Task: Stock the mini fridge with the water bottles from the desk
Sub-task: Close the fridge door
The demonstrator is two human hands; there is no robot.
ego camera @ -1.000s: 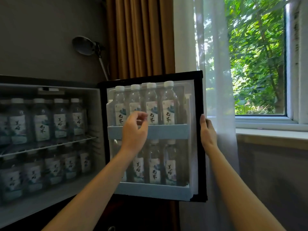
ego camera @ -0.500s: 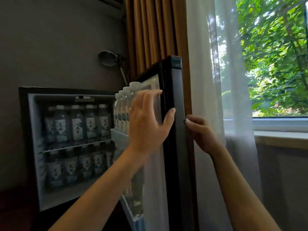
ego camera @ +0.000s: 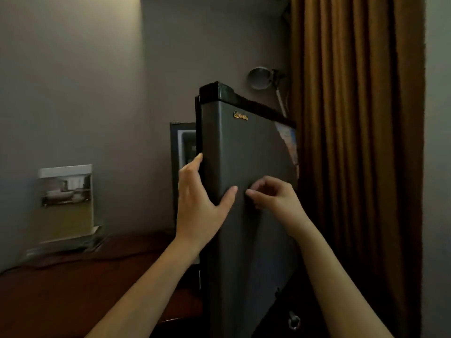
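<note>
At desk (ego camera: 73,289), fridge door (ego camera: 249,154) now nearly closed

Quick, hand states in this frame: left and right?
Left hand: open, straight fingers along the fridge door edge, thumb on its front.
Right hand: closed, fingers curled against the door, holding nothing.
</note>
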